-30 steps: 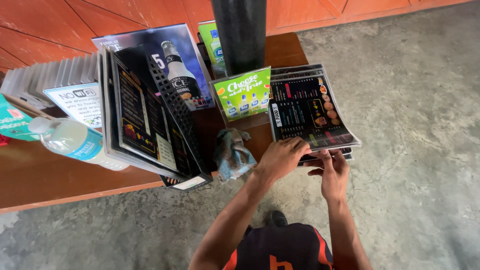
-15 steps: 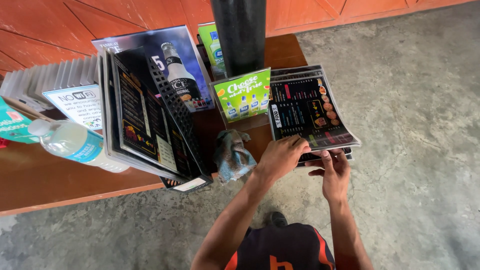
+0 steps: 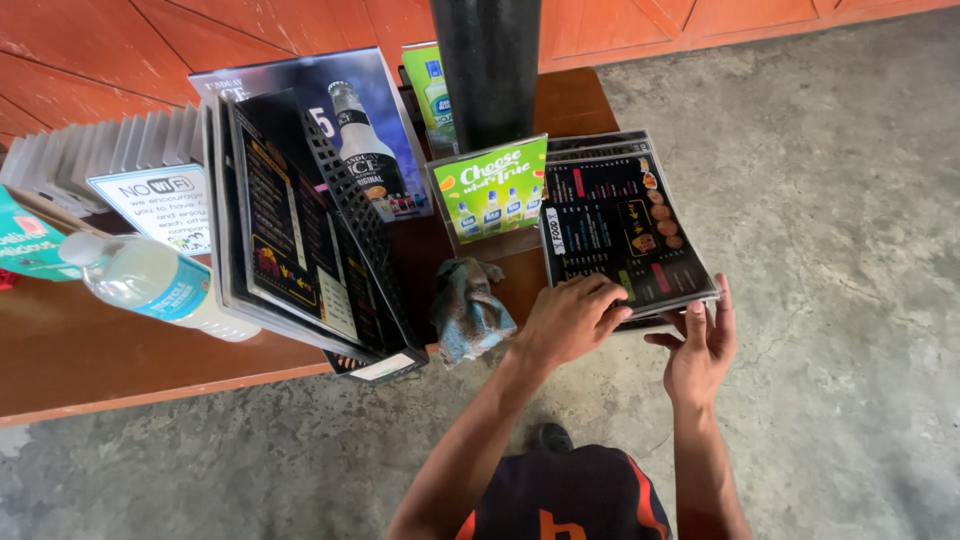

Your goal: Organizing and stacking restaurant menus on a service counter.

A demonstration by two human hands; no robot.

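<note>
A stack of black laminated menus [image 3: 620, 225] lies at the right end of a red-brown wooden table [image 3: 120, 360], its near edge jutting over the table's front. My left hand [image 3: 570, 320] rests on the stack's near left corner, fingers curled on top of it. My right hand [image 3: 700, 345] sits at the stack's near right edge, fingers straight and pressed against the side. A crumpled grey-blue cloth [image 3: 468, 308] lies on the table just left of my left hand.
A black wire rack [image 3: 300, 235] holds upright menus at the centre left. A clear water bottle [image 3: 150, 285] lies at the left. A green table-tent card [image 3: 492, 188] and a black pillar [image 3: 488, 65] stand behind the stack. Concrete floor [image 3: 830, 200] spreads to the right.
Both hands stay at the menu stack's near edge. My right hand's fingers have straightened up against the side of the stack; the stack has hardly shifted.
</note>
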